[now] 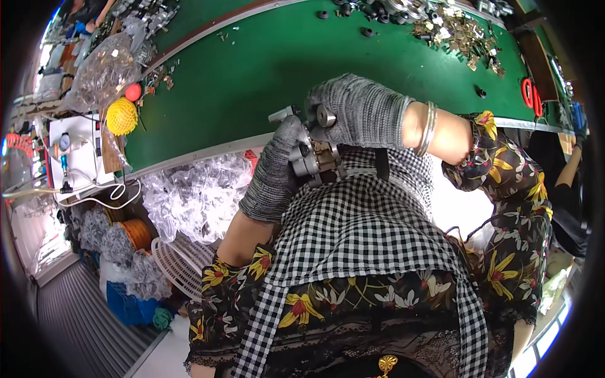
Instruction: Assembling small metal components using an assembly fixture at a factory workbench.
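Note:
Both of my hands wear grey knitted gloves. My left hand (pixel 275 170) is closed round a silver metal assembly (pixel 322 159) with cylinders and a brassy middle, held in front of my checked apron (pixel 353 233). Bent over the top of it is my right hand (pixel 365 112), its fingers closed on the upper side of the same assembly. A round grey metal knob (pixel 325 116) shows by its fingers, and a pale cylinder (pixel 285 114) juts out leftward near my left thumb. My right fingertips are partly hidden behind the glove and the metal.
The green bench top (pixel 252 82) holds a heap of small brassy parts (pixel 463 34), black round pieces and red-handled scissors (pixel 532 97). To the left sit a yellow spiky ball (pixel 122 116) and a red ball (pixel 133 92). Below the edge lies clear plastic (pixel 195 195).

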`<act>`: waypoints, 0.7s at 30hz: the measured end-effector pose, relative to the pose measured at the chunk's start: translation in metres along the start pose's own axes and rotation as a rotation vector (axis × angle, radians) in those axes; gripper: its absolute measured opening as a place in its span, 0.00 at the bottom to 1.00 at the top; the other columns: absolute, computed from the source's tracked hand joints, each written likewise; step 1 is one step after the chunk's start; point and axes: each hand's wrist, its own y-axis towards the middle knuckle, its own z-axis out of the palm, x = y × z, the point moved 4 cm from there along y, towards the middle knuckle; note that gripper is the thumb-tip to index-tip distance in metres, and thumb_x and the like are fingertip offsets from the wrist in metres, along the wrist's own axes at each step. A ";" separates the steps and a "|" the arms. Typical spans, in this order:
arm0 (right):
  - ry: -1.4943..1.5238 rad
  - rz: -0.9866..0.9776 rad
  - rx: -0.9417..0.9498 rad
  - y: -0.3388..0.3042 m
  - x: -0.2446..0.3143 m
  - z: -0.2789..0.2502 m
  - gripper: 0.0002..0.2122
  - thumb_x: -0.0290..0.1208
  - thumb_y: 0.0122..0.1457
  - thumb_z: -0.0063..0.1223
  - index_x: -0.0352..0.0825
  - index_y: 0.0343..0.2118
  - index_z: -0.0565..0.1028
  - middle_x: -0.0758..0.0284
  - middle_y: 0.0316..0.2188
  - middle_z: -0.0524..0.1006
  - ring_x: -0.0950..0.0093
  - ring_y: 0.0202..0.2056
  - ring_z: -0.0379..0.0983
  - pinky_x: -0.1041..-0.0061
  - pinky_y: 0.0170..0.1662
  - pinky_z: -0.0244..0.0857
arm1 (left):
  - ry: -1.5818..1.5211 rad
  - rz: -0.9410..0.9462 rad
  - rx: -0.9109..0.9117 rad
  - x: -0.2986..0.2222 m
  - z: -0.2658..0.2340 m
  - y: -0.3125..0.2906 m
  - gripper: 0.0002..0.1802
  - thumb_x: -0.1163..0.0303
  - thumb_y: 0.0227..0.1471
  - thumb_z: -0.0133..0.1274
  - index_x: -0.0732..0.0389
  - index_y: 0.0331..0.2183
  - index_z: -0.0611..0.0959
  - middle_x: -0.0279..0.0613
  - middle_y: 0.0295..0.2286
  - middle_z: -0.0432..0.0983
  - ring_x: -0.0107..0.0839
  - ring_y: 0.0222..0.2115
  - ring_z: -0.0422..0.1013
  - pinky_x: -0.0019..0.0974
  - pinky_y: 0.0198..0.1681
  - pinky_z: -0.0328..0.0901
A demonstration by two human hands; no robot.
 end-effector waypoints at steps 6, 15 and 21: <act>0.103 -0.143 -0.456 -0.003 0.024 -0.062 0.17 0.45 0.51 0.58 0.34 0.32 0.76 0.64 0.20 0.76 0.74 0.24 0.74 0.77 0.27 0.69 | -0.174 0.132 -0.108 0.002 -0.014 -0.013 0.29 0.46 0.49 0.53 0.61 0.41 0.72 0.46 0.34 0.73 0.40 0.35 0.73 0.49 0.40 0.71; 0.914 -0.522 -0.659 0.028 0.052 -0.011 0.14 0.30 0.56 0.50 0.32 0.45 0.73 0.60 0.41 0.74 0.75 0.42 0.72 0.78 0.45 0.66 | -0.285 0.263 -0.314 0.044 -0.046 -0.001 0.32 0.42 0.52 0.45 0.60 0.47 0.66 0.46 0.39 0.68 0.39 0.38 0.71 0.46 0.40 0.71; 1.017 -0.485 -0.532 0.029 0.060 -0.025 0.13 0.32 0.55 0.52 0.30 0.40 0.74 0.62 0.33 0.75 0.75 0.34 0.73 0.77 0.38 0.68 | -0.255 0.344 -0.170 0.040 -0.038 0.006 0.30 0.44 0.54 0.44 0.58 0.48 0.64 0.49 0.44 0.66 0.46 0.41 0.70 0.51 0.42 0.70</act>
